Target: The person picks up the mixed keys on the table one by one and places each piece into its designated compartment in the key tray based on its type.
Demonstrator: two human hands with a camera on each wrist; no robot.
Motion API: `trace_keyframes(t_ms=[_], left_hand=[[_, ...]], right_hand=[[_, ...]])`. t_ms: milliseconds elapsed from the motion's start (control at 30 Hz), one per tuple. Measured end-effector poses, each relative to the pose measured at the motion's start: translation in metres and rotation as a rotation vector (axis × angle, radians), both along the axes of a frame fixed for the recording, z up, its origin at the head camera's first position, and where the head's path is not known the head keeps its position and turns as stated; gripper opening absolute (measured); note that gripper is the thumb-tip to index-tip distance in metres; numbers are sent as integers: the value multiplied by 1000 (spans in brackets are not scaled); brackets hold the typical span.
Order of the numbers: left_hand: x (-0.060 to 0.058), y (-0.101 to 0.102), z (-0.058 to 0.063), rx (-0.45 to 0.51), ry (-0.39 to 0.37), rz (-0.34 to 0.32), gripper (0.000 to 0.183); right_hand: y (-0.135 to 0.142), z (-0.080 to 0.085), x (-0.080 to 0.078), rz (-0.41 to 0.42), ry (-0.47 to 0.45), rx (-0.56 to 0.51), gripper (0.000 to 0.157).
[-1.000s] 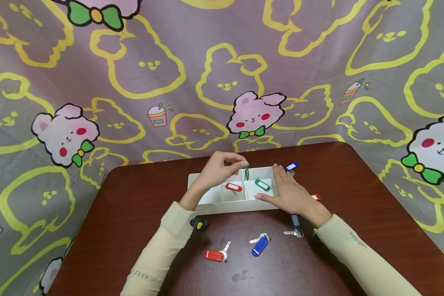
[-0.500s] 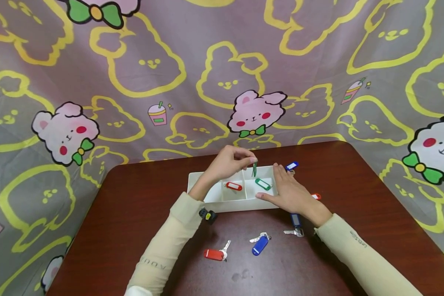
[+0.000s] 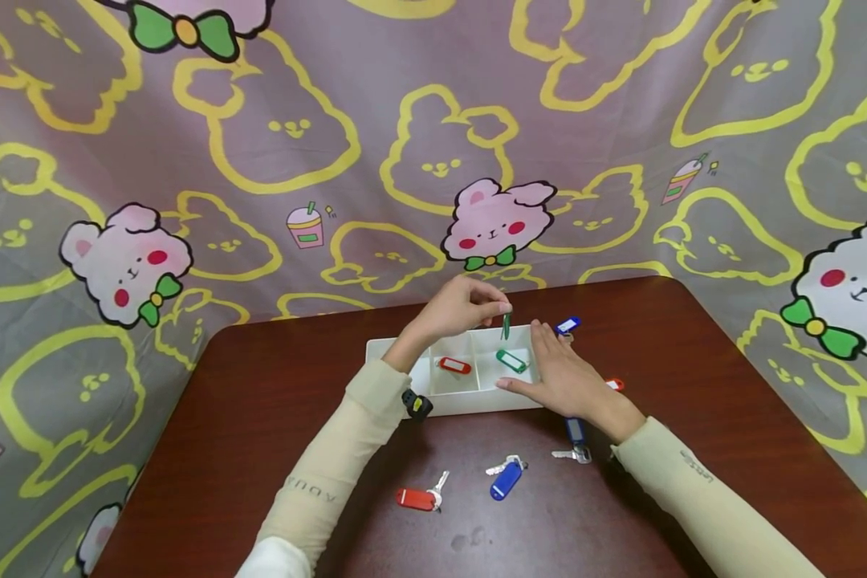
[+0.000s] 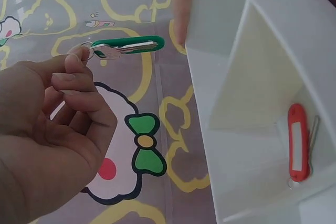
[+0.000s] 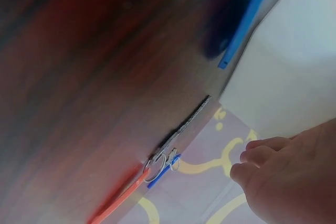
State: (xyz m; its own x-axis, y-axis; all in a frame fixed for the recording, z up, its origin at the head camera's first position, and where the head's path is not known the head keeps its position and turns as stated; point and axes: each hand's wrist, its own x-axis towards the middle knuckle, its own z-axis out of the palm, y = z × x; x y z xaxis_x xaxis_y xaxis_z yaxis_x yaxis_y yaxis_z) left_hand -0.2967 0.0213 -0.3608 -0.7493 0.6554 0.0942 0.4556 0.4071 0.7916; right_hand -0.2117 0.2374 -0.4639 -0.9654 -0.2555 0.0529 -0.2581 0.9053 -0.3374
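My left hand (image 3: 458, 311) pinches the ring of a key with a green tag (image 3: 506, 325), which hangs over the right compartment of a white divided tray (image 3: 470, 404). The left wrist view shows the key (image 4: 107, 52) lying alongside its green tag. Stretched along the tray's right end, my right hand (image 3: 569, 381) rests with straight fingers and thumb spread. A second green tag (image 3: 510, 361) lies in the right compartment. In the middle one sits a red-tagged key (image 3: 454, 366). My left forearm partly covers the left compartment.
On the brown table, a red-tagged key (image 3: 417, 499) and a blue-tagged key (image 3: 506, 480) lie in front of the tray. Another blue tag (image 3: 575, 431) is beneath the right wrist. Beyond the right hand are a blue tag (image 3: 567, 325) and a red tag (image 3: 614, 384).
The left hand has moved right and slightly up, carrying the green-tagged key from near the divider to over the right compartment. My right hand has stayed at the tray's end.
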Motion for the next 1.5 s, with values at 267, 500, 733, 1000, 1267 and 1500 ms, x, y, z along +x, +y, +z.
trace_keyframes(t_ms=[267, 500, 733, 1000, 1267, 1500], left_hand=[[-5, 13, 2, -30, -70, -31, 19], [-8, 24, 1, -85, -48, -93, 20], [-15, 31, -2, -117, -41, -92, 21], [-23, 36, -8, -137, -116, -70, 23], [-26, 38, -12, -175, -136, -131, 24], [-29, 37, -16, -213, -174, -135, 20]], right_hand=[[0, 0, 0, 0, -3, 2, 126], [-1, 1, 1, 2, -10, -9, 128], [0, -2, 0, -1, 5, -17, 127], [-1, -1, 1, 8, 25, -22, 125], [0, -1, 0, 14, 15, -27, 126], [-1, 0, 1, 2, -2, -28, 127]])
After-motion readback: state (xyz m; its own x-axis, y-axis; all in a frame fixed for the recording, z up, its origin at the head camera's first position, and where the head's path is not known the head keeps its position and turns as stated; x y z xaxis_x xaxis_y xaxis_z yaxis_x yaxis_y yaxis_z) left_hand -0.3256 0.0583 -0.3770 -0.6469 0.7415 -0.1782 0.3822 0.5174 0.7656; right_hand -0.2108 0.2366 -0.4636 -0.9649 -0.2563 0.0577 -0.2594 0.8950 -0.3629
